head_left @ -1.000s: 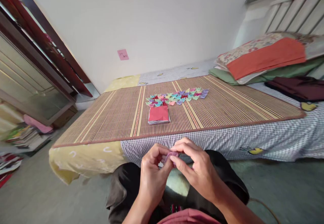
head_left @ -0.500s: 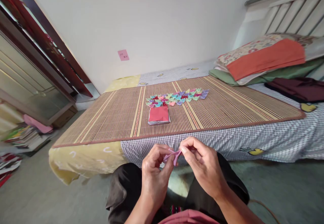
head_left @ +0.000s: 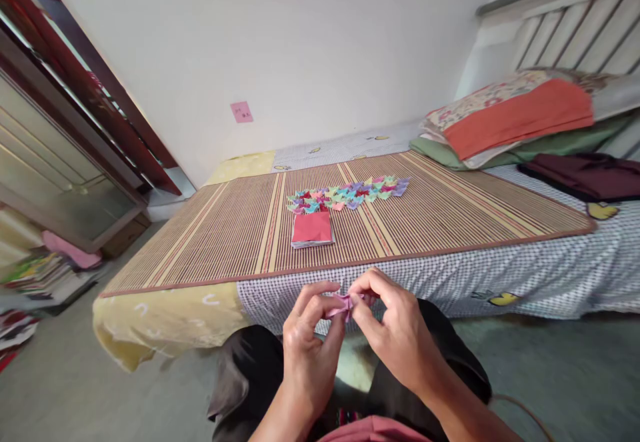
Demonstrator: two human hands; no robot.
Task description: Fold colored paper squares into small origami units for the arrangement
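Between my two hands is a small folded pink paper [head_left: 342,305], held above my lap just off the bed's front edge. My left hand [head_left: 311,335] pinches its left side with thumb and fingers. Thumb and forefinger of my right hand [head_left: 393,322] close on its right side; the fingers cover part of the folds. Beyond them on the striped mat lies a stack of square paper [head_left: 312,228] with a red sheet on top. Just behind the stack, rows of small folded paper pieces [head_left: 350,193] in many colours are set out.
The woven mat [head_left: 200,235] covers most of the bed. Folded bedding [head_left: 520,119] and a dark maroon cloth [head_left: 585,175] lie at the right. A pink note [head_left: 241,112] is on the wall. Books [head_left: 37,275] are piled on the left.
My right fingers have moved slightly left and further over the pink paper, which now looks flatter and more level. The left fingers have shifted their hold on it. The view has moved slightly.
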